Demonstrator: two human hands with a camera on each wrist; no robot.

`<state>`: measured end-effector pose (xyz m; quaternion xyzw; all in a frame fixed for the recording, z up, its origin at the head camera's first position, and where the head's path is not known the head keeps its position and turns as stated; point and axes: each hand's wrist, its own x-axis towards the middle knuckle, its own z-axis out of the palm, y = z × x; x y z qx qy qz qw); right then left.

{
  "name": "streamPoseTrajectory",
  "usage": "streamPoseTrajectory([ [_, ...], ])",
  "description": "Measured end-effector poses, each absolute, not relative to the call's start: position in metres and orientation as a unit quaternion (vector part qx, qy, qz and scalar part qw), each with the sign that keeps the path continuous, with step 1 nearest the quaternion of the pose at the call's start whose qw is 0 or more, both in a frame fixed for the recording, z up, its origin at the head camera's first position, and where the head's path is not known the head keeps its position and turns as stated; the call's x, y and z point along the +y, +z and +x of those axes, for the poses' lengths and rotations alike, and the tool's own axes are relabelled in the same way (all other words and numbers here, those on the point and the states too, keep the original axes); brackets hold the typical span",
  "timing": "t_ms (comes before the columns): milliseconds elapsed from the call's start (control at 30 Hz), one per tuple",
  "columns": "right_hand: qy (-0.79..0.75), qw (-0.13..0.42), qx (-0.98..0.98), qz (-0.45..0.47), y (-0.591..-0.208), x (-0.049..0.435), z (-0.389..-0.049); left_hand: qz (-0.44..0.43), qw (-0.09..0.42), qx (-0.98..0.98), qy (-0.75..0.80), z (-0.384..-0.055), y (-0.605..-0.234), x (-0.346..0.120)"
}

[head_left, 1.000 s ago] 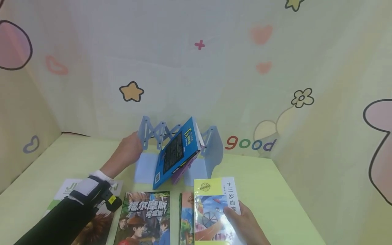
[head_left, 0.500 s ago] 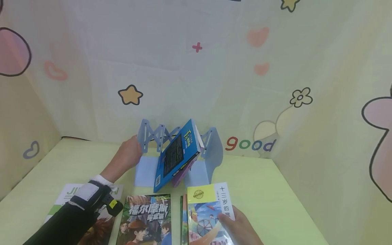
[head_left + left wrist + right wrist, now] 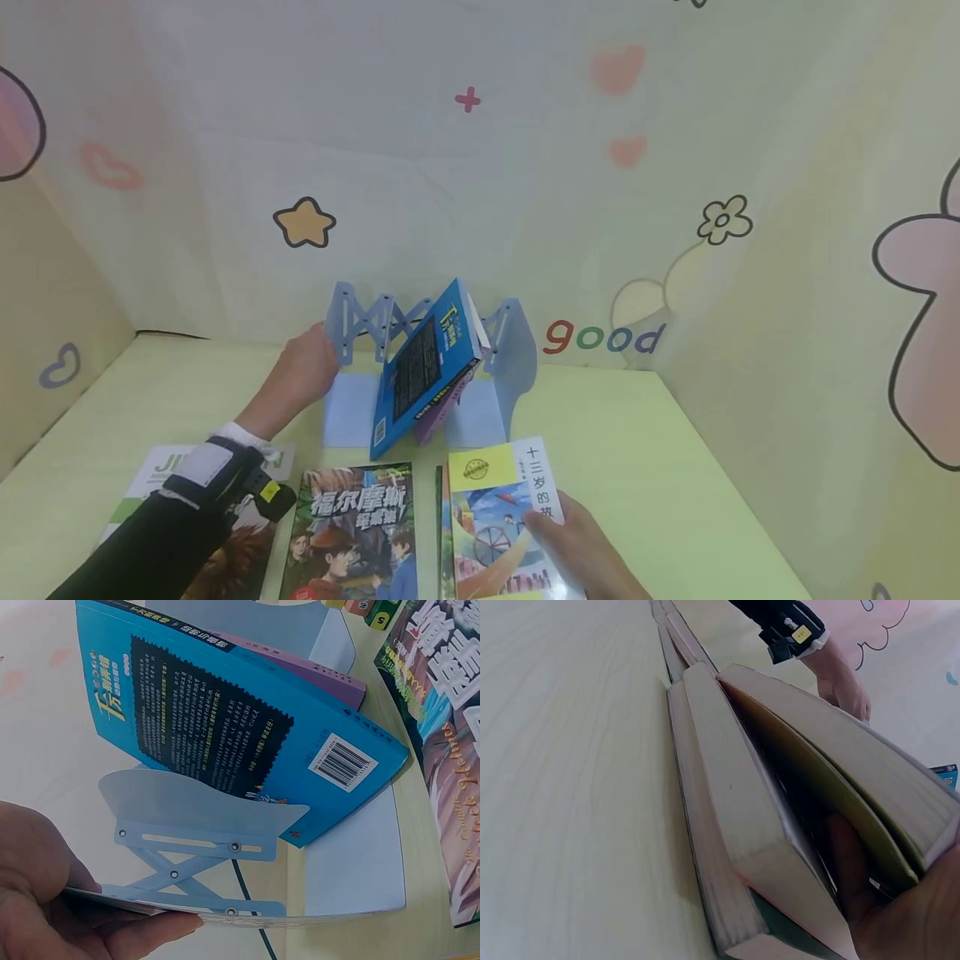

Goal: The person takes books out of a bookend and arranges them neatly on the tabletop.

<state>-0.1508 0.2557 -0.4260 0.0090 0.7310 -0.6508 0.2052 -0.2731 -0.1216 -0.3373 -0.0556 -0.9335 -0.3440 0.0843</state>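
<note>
My left hand [image 3: 306,367] grips the left end plate of a pale blue folding bookend [image 3: 341,323]. In the left wrist view the thumb and fingers pinch that plate's edge. Inside the bookend a blue book [image 3: 427,371] leans to the right, with a purple book [image 3: 433,417] under it. My right hand [image 3: 588,546] holds a yellow-topped book [image 3: 487,467] by its right edge, thumb on the cover. Seen from the right wrist, fingers reach beneath this book, and its near side is lifted off a stack of books [image 3: 735,802].
Left of the stack lies a comic-style detective book [image 3: 352,533]. Further left, a white and green book [image 3: 161,467] is partly covered by my left sleeve. A patterned cloth wall [image 3: 480,192] stands behind the pale yellow table [image 3: 622,442].
The yellow-topped book has shifted left over the stack with my right hand, covering more of the books under it. My left hand stays at the bookend. The head view has shifted slightly.
</note>
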Motion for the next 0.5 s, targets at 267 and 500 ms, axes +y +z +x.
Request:
streamPoseTrajectory([
  [267, -0.631, 0.213, 0.746, 0.015, -0.4196, 0.2542, -0.1509, -0.049, 0.085, -0.935, -0.342, -0.2737, -0.3381, -0.1209],
  [500, -0.586, 0.185, 0.788, 0.05, -0.421, 0.2498, -0.1509, -0.045, 0.084, -0.935, -0.34, -0.2739, -0.338, -0.1213],
])
